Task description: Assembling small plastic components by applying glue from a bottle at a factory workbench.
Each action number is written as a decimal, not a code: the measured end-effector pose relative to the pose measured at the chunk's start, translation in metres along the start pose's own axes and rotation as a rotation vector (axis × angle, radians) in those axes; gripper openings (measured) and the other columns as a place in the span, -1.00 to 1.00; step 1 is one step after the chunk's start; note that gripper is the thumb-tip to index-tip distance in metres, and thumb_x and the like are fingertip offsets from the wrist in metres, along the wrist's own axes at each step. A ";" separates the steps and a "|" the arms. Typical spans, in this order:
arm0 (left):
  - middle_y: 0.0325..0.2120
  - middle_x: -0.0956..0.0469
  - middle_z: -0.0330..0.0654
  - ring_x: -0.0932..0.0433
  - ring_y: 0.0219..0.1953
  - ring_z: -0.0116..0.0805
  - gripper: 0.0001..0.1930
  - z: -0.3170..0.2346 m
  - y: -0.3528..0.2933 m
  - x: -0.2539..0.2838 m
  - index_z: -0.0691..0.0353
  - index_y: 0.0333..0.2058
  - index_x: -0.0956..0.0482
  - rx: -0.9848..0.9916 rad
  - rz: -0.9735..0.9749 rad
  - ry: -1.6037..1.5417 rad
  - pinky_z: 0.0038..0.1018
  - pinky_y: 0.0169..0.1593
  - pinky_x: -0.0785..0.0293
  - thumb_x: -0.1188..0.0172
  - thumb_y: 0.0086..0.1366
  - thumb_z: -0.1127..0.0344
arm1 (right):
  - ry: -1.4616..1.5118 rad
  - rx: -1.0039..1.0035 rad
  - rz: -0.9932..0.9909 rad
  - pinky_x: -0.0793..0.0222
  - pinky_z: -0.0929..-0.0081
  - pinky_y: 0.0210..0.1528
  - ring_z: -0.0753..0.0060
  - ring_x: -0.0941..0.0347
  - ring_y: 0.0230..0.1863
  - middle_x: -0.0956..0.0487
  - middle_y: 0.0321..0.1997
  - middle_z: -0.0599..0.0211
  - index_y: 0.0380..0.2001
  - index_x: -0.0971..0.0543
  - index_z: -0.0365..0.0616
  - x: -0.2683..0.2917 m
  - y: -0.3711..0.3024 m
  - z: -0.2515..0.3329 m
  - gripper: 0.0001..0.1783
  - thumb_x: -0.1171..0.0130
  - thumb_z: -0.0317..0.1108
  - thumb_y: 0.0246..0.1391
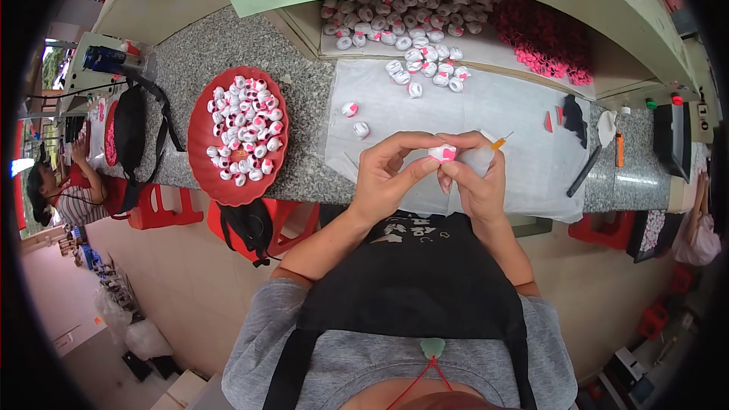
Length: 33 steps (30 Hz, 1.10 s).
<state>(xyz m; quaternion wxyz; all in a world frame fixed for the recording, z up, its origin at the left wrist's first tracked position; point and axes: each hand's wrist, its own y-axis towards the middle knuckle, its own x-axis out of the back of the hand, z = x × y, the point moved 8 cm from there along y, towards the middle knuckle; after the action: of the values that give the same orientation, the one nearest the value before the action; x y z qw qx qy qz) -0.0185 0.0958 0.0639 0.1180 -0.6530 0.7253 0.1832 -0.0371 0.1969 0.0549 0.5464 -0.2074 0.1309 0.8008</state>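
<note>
Over the front of the white sheet [456, 114], my two hands meet at a small rounded white piece with a pink patch [443, 154]. My left hand [385, 176] pinches it between thumb and fingers. The fingertips of my right hand [486, 186] touch its other side. Tucked in that same hand is a translucent squeeze bottle [478, 159] with an orange needle tip, which points up and to the right. Two loose white pieces, one pink-marked piece [349, 109] and one mostly white piece [361, 130], lie left of my hands.
A red scalloped plate [197, 148] of similar pieces stands on the left. At the back, a shelf compartment holds a white heap [410, 7] and pink parts [543, 42]. A black pen-like tool [583, 172] and dark scrap [575, 120] lie right. Co-workers sit at both sides.
</note>
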 end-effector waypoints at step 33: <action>-0.44 -0.39 -0.15 -0.36 -0.54 -0.48 -0.79 0.016 -0.001 -0.001 0.33 -0.28 -0.29 0.005 -0.101 -0.300 -0.59 -0.47 -0.32 0.01 0.09 0.41 | -0.050 -0.008 -0.028 -0.21 0.69 -0.63 0.59 -0.28 -0.63 -0.39 -0.55 0.30 -0.27 -0.37 -0.35 -0.008 0.003 0.000 -0.69 -0.02 -0.53 -0.20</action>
<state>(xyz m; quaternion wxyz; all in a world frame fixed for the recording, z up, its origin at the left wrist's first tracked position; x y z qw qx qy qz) -0.0180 0.1036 0.0498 0.2359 -0.6536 0.6662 0.2708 -0.0372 0.1893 0.0585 0.5597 -0.1913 0.1109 0.7987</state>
